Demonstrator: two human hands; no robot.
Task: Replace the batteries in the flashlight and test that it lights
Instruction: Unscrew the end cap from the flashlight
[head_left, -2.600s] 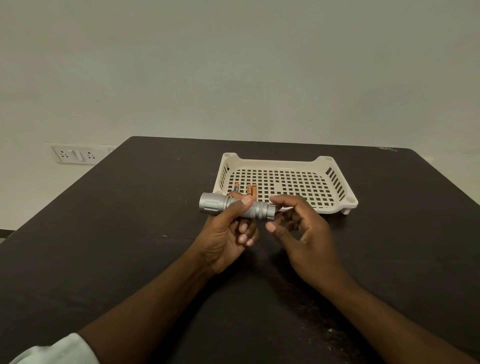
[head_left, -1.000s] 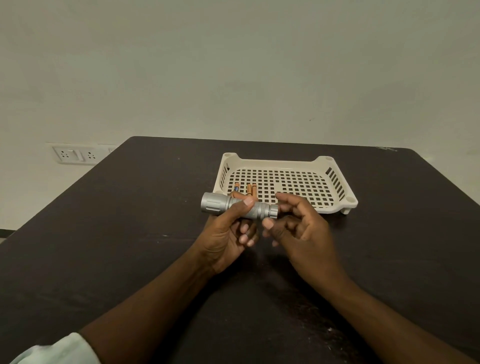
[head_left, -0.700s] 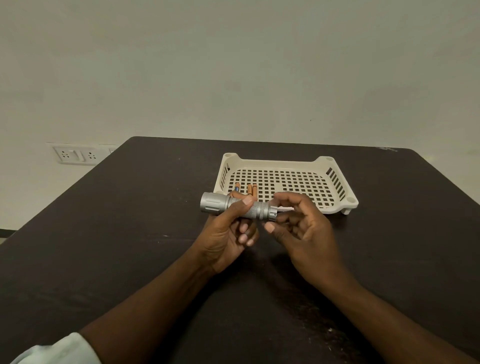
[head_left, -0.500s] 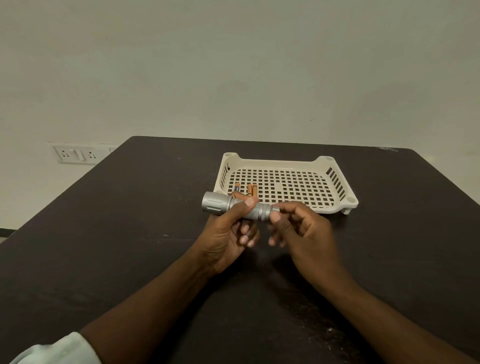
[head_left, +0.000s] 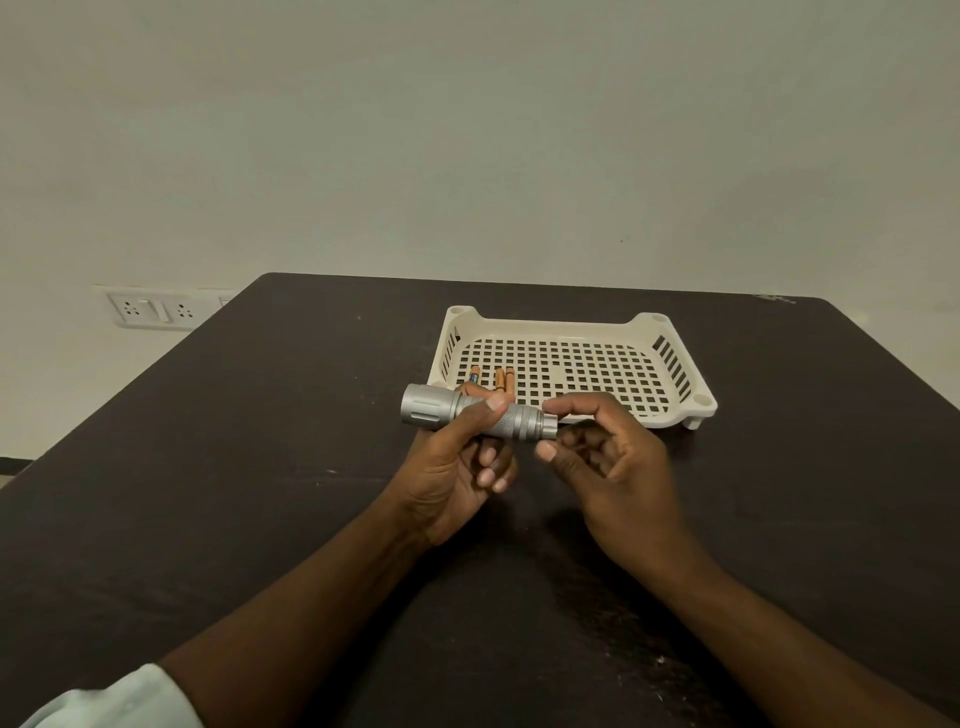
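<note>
One silver flashlight (head_left: 475, 417) held level above a dark table (head_left: 234, 467), left hand (head_left: 457, 462) wrapped around its barrel, right hand (head_left: 608, 457) with fingers loosely curled, index and thumb at the tail end, one cream perforated tray (head_left: 675, 332) just behind, three batteries (head_left: 498, 379) at its near-left corner.

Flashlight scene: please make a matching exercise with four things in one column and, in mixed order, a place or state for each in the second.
Things:
1. flashlight
2. batteries
3. tray
4. wall socket

Places or states:
A. standing on the dark table
B. on the wall, left of the table
C. lying in the tray, near its left side
D. held in the grip of the left hand

Pairs: 1-D, 2-C, 3-A, 4-B
</note>
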